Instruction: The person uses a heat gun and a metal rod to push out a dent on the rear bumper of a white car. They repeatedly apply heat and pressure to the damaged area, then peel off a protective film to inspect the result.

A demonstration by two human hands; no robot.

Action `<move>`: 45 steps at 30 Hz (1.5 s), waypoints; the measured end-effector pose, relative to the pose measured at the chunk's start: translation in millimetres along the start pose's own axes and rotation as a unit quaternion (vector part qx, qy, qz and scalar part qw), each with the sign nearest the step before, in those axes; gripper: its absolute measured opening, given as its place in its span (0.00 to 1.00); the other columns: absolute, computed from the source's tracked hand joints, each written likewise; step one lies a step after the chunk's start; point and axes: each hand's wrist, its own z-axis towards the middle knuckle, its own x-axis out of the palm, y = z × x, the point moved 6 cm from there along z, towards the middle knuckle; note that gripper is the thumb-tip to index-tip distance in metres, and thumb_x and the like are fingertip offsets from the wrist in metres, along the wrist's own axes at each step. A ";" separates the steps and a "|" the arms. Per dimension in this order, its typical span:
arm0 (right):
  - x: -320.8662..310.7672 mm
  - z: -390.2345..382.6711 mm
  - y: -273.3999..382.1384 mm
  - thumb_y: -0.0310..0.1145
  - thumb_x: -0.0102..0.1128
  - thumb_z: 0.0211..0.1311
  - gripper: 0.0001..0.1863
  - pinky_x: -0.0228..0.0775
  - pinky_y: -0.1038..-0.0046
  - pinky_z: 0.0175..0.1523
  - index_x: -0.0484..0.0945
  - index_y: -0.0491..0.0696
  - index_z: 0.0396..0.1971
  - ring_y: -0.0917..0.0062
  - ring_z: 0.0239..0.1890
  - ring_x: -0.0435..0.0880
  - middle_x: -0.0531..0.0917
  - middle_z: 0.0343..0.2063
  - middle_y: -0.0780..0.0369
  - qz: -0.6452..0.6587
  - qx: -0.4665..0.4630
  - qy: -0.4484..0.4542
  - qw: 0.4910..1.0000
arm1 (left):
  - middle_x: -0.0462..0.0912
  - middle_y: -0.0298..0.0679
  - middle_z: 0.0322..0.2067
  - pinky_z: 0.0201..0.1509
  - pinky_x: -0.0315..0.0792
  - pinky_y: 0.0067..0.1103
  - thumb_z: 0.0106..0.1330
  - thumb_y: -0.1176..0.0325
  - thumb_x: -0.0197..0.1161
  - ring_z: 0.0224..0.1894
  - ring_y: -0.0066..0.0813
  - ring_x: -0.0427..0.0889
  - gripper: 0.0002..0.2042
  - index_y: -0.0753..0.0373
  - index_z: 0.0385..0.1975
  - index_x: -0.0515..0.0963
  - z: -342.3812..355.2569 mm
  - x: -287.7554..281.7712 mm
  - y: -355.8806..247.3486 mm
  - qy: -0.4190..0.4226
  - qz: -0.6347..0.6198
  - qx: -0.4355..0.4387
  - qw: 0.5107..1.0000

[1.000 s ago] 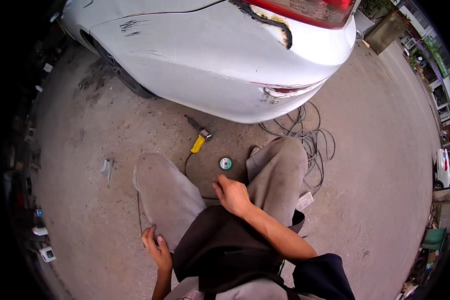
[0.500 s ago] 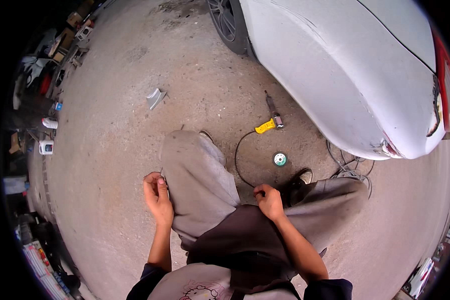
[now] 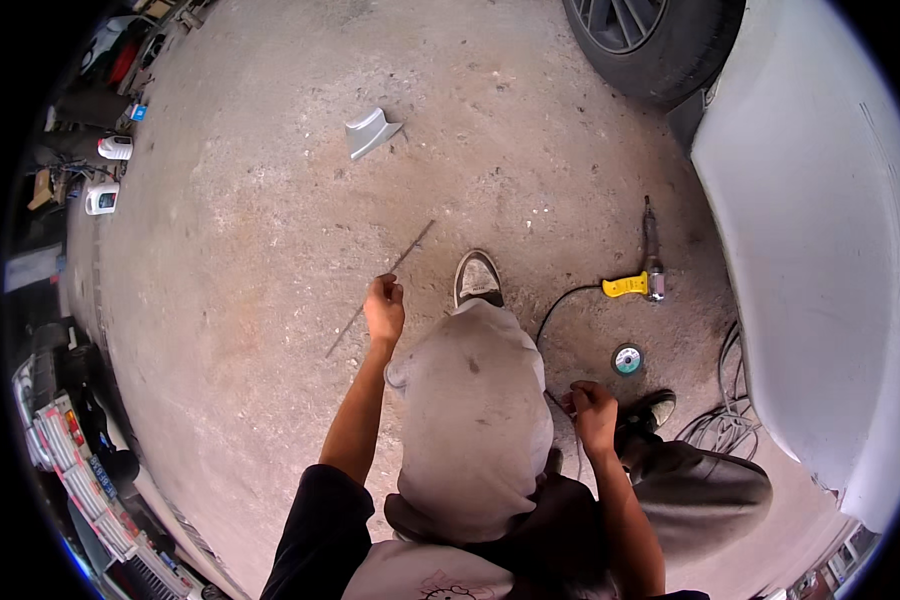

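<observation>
In my left hand, closed, is a long thin dark rod, held near its middle and slanting over the floor to the left of my knee. My right hand, fingers pinched together, holds the dark cord beside my other leg. That cord runs up to a power tool with a yellow grip and a dark, narrow front end, lying on the concrete. Just below the tool lies a round grinding disc with a green and white centre, touched by neither hand.
A white car body with a dark wheel stands along the right. Coiled cable lies beside it. A grey bent panel piece rests on the floor ahead. White jugs and clutter line the left edge.
My view has turned, so the car and tool sit farther right. My left hand has reached forward, bringing the rod into plain sight. The right hand stays at the cord.
</observation>
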 end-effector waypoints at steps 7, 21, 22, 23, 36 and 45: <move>-12.1 100.8 -7.3 0.35 0.56 0.63 0.15 0.71 0.76 0.28 0.81 0.37 0.36 0.78 0.21 0.81 0.85 0.24 0.58 0.025 0.079 -0.099 0.992 | 0.84 0.49 0.34 0.43 0.76 0.35 0.63 0.69 0.64 0.38 0.51 0.84 0.12 0.63 0.45 0.80 99.8 75.6 53.5 0.077 0.173 -0.054 0.980; 112.1 -93.3 -12.5 0.42 0.54 0.66 0.23 0.73 0.72 0.53 0.75 0.43 0.56 0.69 0.45 0.83 0.83 0.47 0.54 0.408 0.208 0.165 0.874 | 0.84 0.46 0.33 0.38 0.74 0.31 0.67 0.71 0.55 0.33 0.39 0.83 0.10 0.67 0.43 0.78 -220.9 -26.3 -57.2 0.205 -0.247 -0.136 0.937; 101.3 -103.7 -4.5 0.43 0.55 0.66 0.24 0.73 0.72 0.53 0.76 0.42 0.55 0.70 0.45 0.82 0.83 0.47 0.53 0.325 0.126 0.175 0.921 | 0.84 0.46 0.33 0.37 0.74 0.31 0.67 0.71 0.55 0.33 0.39 0.83 0.09 0.67 0.42 0.77 -248.2 -44.3 -54.9 0.213 -0.244 -0.138 0.936; 94.6 -116.2 2.4 0.44 0.55 0.65 0.25 0.73 0.72 0.53 0.76 0.41 0.55 0.71 0.45 0.82 0.83 0.47 0.52 0.233 0.044 0.182 0.954 | 0.84 0.46 0.33 0.37 0.73 0.31 0.67 0.71 0.55 0.32 0.39 0.82 0.09 0.67 0.42 0.77 -275.1 -64.6 -48.4 0.211 -0.242 -0.142 0.936; 120.0 -83.4 -36.2 0.50 0.48 0.64 0.25 0.71 0.60 0.53 0.82 0.47 0.46 0.57 0.51 0.82 0.82 0.47 0.49 -0.055 -0.054 0.130 0.989 | 0.82 0.46 0.29 0.33 0.72 0.31 0.67 0.68 0.56 0.29 0.39 0.81 0.10 0.68 0.41 0.76 -376.9 -160.7 -30.8 0.279 -0.059 -0.129 0.950; 111.0 -65.9 -7.0 0.49 0.50 0.62 0.24 0.72 0.60 0.52 0.83 0.46 0.44 0.56 0.50 0.82 0.83 0.45 0.48 -0.017 -0.083 0.108 0.990 | 0.81 0.46 0.26 0.30 0.71 0.30 0.67 0.67 0.57 0.26 0.39 0.80 0.11 0.68 0.41 0.76 -315.7 -77.7 -128.4 0.339 0.032 -0.032 0.940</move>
